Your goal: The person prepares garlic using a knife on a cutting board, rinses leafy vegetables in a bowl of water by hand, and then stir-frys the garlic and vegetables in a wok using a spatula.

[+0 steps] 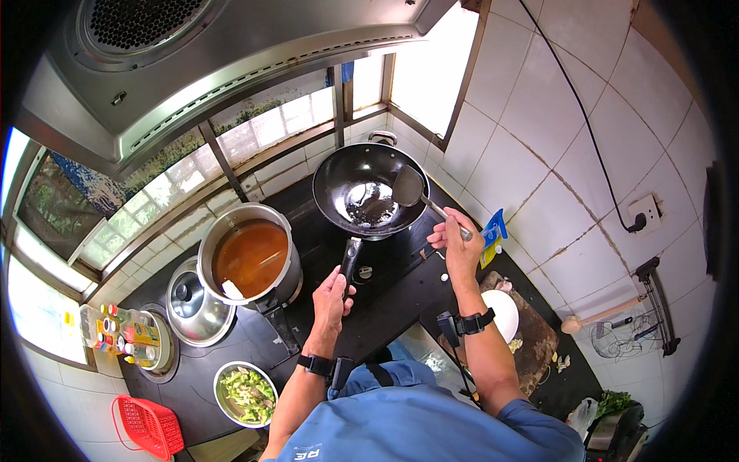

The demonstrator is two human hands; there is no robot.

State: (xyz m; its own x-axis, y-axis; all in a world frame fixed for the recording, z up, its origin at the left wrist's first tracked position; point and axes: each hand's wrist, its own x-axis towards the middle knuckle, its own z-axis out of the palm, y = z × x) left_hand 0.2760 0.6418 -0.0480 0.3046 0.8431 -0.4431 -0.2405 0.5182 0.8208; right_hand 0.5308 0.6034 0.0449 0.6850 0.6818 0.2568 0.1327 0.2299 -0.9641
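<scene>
A dark wok (335, 179) sits at the back of the counter, with a shiny film of liquid and dark bits on its bottom. Its black handle (351, 257) points toward me, and my left hand (330, 301) grips the end of it. In my right hand (459, 245) is the handle of a metal wok spatula (409, 186). The spatula's blade rests over the right inner wall of the wok. Beside my right hand, against the tiles, stand a blue packet (494, 227) and a yellow packet (489, 254).
A pressure cooker pot (205, 265) of reddish-brown liquid stands left of the wok, near its lid (199, 306). Closer lie a bowl of chopped greens (248, 395), a red basket (147, 427) and bottles (124, 335). A white plate (501, 315) overlaps a cutting board (534, 346) on the right.
</scene>
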